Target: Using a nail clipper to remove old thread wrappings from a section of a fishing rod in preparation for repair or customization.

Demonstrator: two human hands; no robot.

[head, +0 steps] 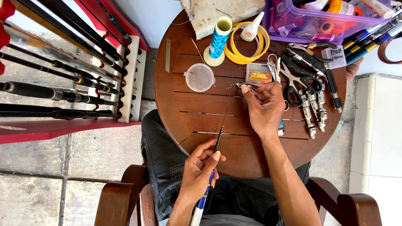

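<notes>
My left hand point(200, 170) grips a thin rod point(218, 140) with a blue and white lower section, its dark fine tip pointing up over the round wooden table point(201, 121). My right hand point(265, 108) reaches over the table's middle, pinching a small silver metal piece point(246, 85) between thumb and forefinger. A clear plastic cup point(199, 77) stands just left of that piece. A small packet with an orange label point(258, 75) lies just above my right hand.
A blue thread spool point(218, 41), yellow rings point(247, 48) and a glue bottle point(253, 27) sit at the back. Scissors point(299, 86), pliers point(315, 104) and other tools lie right. A purple bin point(318, 19) is at the back right. A rack of rods point(67, 79) stands left.
</notes>
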